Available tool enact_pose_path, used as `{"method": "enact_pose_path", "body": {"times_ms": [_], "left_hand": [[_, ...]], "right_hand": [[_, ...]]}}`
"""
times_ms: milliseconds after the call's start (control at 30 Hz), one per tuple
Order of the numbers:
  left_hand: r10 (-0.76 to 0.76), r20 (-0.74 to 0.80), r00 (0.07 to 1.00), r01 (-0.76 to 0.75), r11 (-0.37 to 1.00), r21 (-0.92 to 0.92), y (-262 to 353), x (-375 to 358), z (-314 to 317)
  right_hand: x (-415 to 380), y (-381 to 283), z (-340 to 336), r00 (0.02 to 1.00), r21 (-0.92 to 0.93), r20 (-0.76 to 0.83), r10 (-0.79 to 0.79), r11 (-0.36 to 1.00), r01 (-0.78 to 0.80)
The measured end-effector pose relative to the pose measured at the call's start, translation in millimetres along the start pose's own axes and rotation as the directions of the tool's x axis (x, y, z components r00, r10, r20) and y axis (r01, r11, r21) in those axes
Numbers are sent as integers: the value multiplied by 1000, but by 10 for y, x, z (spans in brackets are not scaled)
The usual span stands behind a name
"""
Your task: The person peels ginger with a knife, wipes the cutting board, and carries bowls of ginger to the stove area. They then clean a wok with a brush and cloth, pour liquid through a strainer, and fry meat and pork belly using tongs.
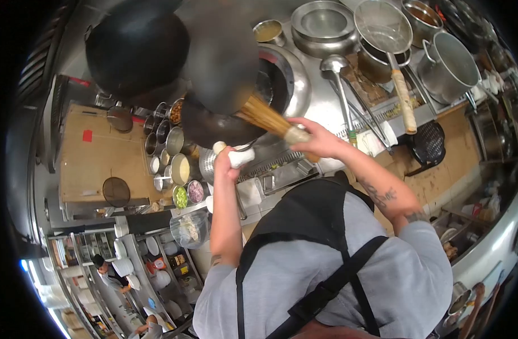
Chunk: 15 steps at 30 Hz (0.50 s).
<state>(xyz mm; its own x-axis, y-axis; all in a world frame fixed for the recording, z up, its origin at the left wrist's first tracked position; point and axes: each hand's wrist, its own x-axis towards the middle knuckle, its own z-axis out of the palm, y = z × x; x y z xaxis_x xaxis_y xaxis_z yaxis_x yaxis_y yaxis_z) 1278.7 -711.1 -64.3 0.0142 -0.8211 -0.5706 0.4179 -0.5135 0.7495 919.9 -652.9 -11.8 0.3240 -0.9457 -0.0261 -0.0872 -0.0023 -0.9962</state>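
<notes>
Fingers of the right hand [318,141] wrap tight around the straw-coloured bamboo wok brush [270,120], its bristles inside the tilted black steel wok [225,62]. Left hand [228,161] grips the wok's white cloth-wrapped handle [236,156]. Wok leans over the round burner ring [295,79]; small steel seasoning pots [174,147] crowd its left edge, a long steel ladle [341,90] lies right. Brush tips are hidden against the dark metal.

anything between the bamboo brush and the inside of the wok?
Nothing visible. The right hand grips the bound bamboo-bristle brush, whose bristles already reach into the tilted black wok. The left hand holds the wok's white-wrapped handle below, off to the side of the brush's path.
</notes>
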Motion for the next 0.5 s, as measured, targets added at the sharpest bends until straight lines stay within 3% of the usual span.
{"method": "enact_pose_path", "body": {"times_ms": [67, 133, 200, 300, 367, 400, 500], "left_hand": [[-4, -65, 998, 5, 1000, 13, 96, -218, 170], [41, -187, 982, -22, 994, 104, 123, -227, 144], [190, -301, 935, -113, 960, 255, 230, -557, 532], [317, -243, 917, -216, 906, 364, 309, -679, 672], [387, -206, 899, -263, 851, 454, 302, -671, 628], [372, -262, 891, -169, 805, 569, 388, -851, 875], [513, -109, 851, -305, 654, 692, 471, -764, 688]], "right_hand": [[325, 49, 110, 993, -128, 82, -82, 988, 92], [558, -130, 217, 987, -237, 154, 34, 971, 4], [671, -500, 195, 940, -295, 256, 226, 944, -146], [870, -339, 353, 932, -360, 263, 248, 922, -144], [862, -171, 400, 939, -236, 227, 257, 950, -203], [855, -102, 406, 943, -174, 206, 262, 958, -228], [828, 41, 421, 964, -33, 182, 195, 981, -193]]}}
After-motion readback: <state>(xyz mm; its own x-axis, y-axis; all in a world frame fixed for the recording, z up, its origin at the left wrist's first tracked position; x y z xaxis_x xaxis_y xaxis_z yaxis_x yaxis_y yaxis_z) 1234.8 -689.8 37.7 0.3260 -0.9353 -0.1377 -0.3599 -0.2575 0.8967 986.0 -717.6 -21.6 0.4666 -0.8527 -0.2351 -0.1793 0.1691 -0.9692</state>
